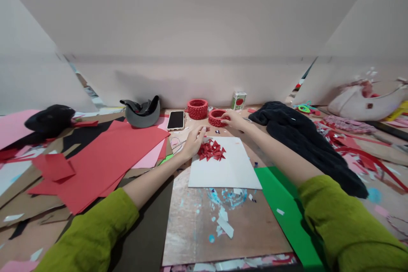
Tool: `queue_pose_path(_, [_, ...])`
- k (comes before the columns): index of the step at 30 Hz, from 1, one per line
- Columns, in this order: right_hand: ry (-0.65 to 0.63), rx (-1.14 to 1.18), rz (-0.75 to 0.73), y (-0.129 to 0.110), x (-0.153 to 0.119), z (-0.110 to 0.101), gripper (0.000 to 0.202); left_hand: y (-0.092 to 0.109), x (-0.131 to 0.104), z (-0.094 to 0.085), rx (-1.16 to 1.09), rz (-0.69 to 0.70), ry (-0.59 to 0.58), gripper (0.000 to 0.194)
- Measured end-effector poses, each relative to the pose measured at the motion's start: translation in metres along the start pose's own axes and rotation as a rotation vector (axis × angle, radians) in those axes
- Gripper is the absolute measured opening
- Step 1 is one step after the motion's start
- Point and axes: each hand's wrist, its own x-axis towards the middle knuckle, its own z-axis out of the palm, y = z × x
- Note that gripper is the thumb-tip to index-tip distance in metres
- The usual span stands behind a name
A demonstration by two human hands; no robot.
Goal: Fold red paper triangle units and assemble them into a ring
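In the head view, your right grip [234,120] has its fingers bent at the right side of the low red ring [217,123], touching its rim; you cannot tell from here whether they are closed on it. Your left grip [194,141] sits with its fingers close together at the upper left edge of a heap of red paper pieces [212,150]; whether it pinches one, you cannot tell. That heap lies just to the right of your left grip, on a white board [228,174] that stretches toward you from both grips. Beyond your left grip stands a taller red ring [197,110], with a phone [176,120] to the left of it and a grey cap [143,114] farther left. A small box [239,100] stands beyond your right grip, and dark cloth [287,136] lies to its right. Well to the left of your left grip, red sheets [117,157] overlap; nearer you than your right grip, a green sheet [274,187] lies beside the white board.
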Motion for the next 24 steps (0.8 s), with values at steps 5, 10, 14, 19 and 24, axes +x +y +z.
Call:
queue_pose_path(5, [-0.011, -0.001, 0.018, 0.003, 0.0, 0.001, 0.016, 0.001, 0.0, 0.0, -0.016, -0.013, -0.011, 0.031])
queue_pose_path(10, [0.0, 0.024, 0.029, 0.002, 0.0, 0.001, 0.015, 0.001, -0.001, 0.0, -0.044, -0.031, -0.027, 0.031])
queue_pose_path(14, [0.029, 0.06, 0.035, -0.004, 0.0, -0.003, 0.017, 0.001, 0.0, -0.001, -0.094, -0.064, -0.02, 0.03])
queue_pose_path(19, [0.067, 0.071, 0.085, -0.016, -0.004, -0.02, 0.02, -0.006, 0.007, -0.005, -0.228, -0.13, 0.02, 0.025])
queue_pose_path(24, [0.087, 0.038, 0.008, -0.045, -0.016, -0.033, 0.015, -0.013, 0.03, -0.022, -0.422, -0.268, 0.056, 0.039])
